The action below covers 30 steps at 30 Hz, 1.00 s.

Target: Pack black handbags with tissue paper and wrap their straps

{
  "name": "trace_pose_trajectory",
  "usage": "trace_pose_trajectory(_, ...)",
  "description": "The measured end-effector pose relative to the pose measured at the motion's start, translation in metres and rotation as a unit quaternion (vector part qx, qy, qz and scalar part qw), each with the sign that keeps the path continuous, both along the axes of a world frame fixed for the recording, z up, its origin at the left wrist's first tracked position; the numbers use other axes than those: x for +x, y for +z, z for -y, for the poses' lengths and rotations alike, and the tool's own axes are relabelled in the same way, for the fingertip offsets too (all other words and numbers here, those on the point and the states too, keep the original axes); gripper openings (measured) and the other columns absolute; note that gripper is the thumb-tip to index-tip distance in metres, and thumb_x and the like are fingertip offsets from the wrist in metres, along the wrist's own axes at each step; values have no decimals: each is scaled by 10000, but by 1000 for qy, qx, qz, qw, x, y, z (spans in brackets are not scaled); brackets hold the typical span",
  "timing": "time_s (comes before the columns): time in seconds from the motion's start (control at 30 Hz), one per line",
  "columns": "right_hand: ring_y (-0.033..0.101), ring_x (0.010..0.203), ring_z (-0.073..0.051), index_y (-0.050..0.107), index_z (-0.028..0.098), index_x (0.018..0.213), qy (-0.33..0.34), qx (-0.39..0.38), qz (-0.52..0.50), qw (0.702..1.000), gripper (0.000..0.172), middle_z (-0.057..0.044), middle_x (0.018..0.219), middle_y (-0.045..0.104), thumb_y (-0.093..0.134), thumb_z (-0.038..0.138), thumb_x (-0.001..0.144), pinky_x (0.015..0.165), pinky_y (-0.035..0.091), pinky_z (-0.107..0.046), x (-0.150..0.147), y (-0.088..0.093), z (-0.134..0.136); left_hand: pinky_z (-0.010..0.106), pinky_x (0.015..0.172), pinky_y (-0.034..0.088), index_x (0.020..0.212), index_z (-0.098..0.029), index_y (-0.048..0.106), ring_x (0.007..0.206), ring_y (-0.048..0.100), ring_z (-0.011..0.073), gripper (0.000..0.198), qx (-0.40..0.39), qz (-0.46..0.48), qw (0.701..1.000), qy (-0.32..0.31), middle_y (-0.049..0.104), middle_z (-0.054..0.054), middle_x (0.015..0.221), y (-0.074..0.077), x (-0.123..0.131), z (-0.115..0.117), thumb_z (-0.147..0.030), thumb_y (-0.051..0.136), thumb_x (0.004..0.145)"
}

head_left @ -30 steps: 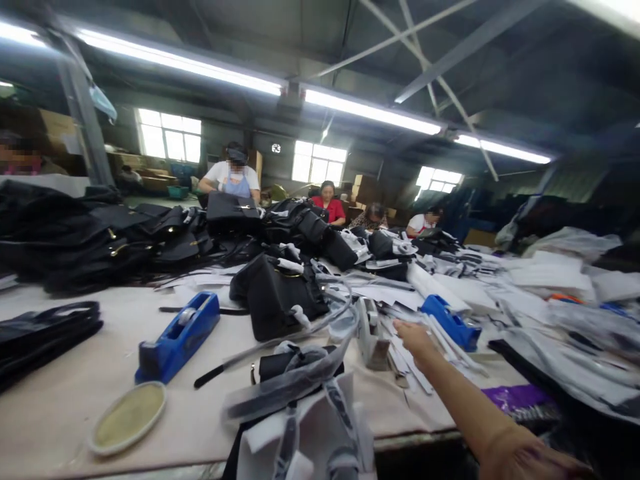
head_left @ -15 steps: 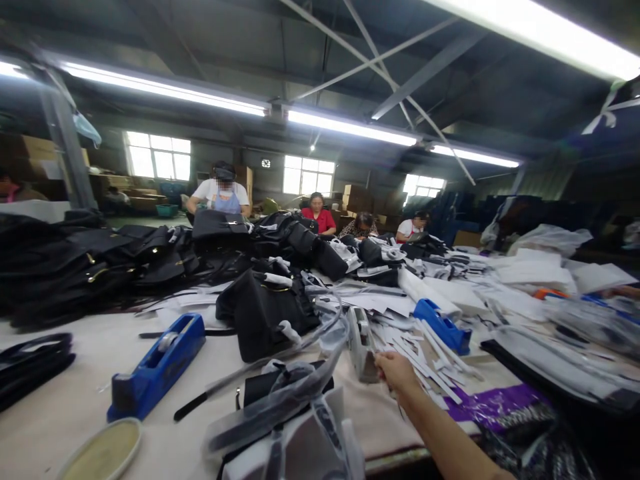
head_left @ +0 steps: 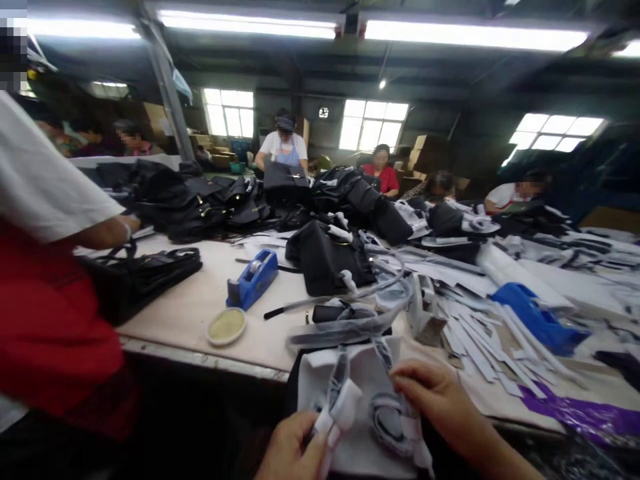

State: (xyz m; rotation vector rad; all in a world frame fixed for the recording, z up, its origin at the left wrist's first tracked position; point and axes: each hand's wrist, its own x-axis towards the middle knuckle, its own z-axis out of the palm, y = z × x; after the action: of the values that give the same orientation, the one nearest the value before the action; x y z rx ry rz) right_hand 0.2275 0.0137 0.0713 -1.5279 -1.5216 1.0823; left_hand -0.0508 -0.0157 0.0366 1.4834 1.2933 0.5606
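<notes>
My left hand (head_left: pixel 290 450) pinches a white-wrapped strap end (head_left: pixel 343 403) at the bottom of the view. My right hand (head_left: pixel 435 400) rests with curled fingers on another wrapped strap (head_left: pixel 387 423) of a bag covered in white foam sheet (head_left: pixel 367 380) at the table's near edge. Clear plastic-wrapped straps (head_left: pixel 350 323) lie just beyond it. Whether the right hand grips the strap is not clear.
A person in a white sleeve and red apron (head_left: pixel 45 280) stands close on the left, a hand on a black bag (head_left: pixel 145 273). Two blue tape dispensers (head_left: pixel 253 280) (head_left: pixel 537 320), a round dish (head_left: pixel 227 326), black bags (head_left: pixel 327 257) and white paper strips (head_left: pixel 480 333) cover the table. Other workers sit beyond.
My right hand pulled back from the paper strips to the wrapped bag at the near edge. My left hand came into view. The view swung left and down, showing the person beside me.
</notes>
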Motion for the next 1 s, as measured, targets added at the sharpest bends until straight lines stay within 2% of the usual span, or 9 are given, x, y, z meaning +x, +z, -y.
trace_pose_trajectory(0.07, 637, 746, -182, 765, 208, 829, 108, 11, -1, 994, 201, -28, 784, 708, 623, 346, 867, 682, 470, -254, -43, 5, 23, 277, 735, 447, 911, -162, 749, 856, 637, 213, 344, 21, -3, 1000, 5, 728, 48, 866, -2, 3, 2, -428, 530, 912)
trace_pose_trajectory(0.13, 656, 775, -186, 772, 221, 849, 159, 39, 22, 986, 215, -34, 806, 720, 593, 329, 896, 723, 480, -261, -76, -1, 35, 279, 749, 449, 928, -181, 738, 869, 648, 212, 312, 35, 1, 999, 13, 737, 46, 895, -1, 4, 5, -406, 523, 920)
trace_pose_trajectory(0.2, 667, 772, -189, 767, 224, 984, 139, 48, 46, 988, 225, -36, 810, 724, 586, 321, 893, 741, 493, -272, -97, -13, 39, 275, 741, 450, 931, -203, 725, 865, 658, 206, 270, 46, 0, 999, 18, 742, 36, 911, 1, 3, 9, -372, 513, 927)
trace_pose_trajectory(0.27, 664, 721, -187, 704, 202, 1175, 88, 36, 58, 994, 348, -27, 771, 710, 587, 314, 868, 704, 504, -276, -107, -24, 38, 275, 726, 450, 922, -215, 719, 867, 666, 208, 255, 52, -11, 998, 20, 745, 39, 927, 3, 2, 12, -343, 499, 932)
trace_pose_trajectory(0.33, 642, 646, -179, 624, 161, 1285, 54, 20, 64, 996, 474, -3, 705, 674, 584, 314, 838, 634, 497, -272, -111, -30, 37, 283, 710, 447, 896, -211, 716, 862, 670, 215, 252, 57, -26, 998, 21, 746, 54, 933, 5, 2, 14, -315, 488, 929)
trace_pose_trajectory(0.4, 622, 605, -172, 595, 132, 1285, 37, 4, 73, 997, 499, 14, 664, 644, 572, 321, 824, 591, 477, -268, -112, -30, 38, 293, 703, 446, 874, -207, 711, 864, 671, 223, 255, 66, -37, 997, 20, 742, 69, 936, 8, 2, 16, -293, 478, 928)
trace_pose_trajectory(0.67, 625, 610, -191, 534, 105, 1307, 3, -55, 149, 987, 569, 30, 638, 634, 572, 330, 786, 612, 463, -293, -113, -33, 37, 355, 724, 466, 902, -183, 694, 895, 674, 273, 250, 91, -90, 992, -4, 720, 126, 974, 14, 2, 18, -234, 450, 924)
trace_pose_trajectory(0.8, 613, 588, -197, 522, 99, 1325, -28, -66, 173, 982, 599, 47, 592, 603, 576, 356, 787, 594, 456, -293, -113, -36, 36, 386, 760, 487, 945, -169, 679, 926, 667, 287, 253, 108, -108, 988, -26, 703, 152, 1036, 13, 3, 19, -183, 429, 906)
trace_pose_trajectory(1.0, 584, 500, -184, 480, 114, 1360, -58, -103, 137, 984, 660, 67, 556, 569, 594, 396, 774, 503, 433, -273, -115, -45, 37, 428, 801, 513, 948, -157, 653, 931, 657, 290, 283, 130, -135, 981, -47, 685, 154, 1037, 5, 5, 19, -127, 376, 897)
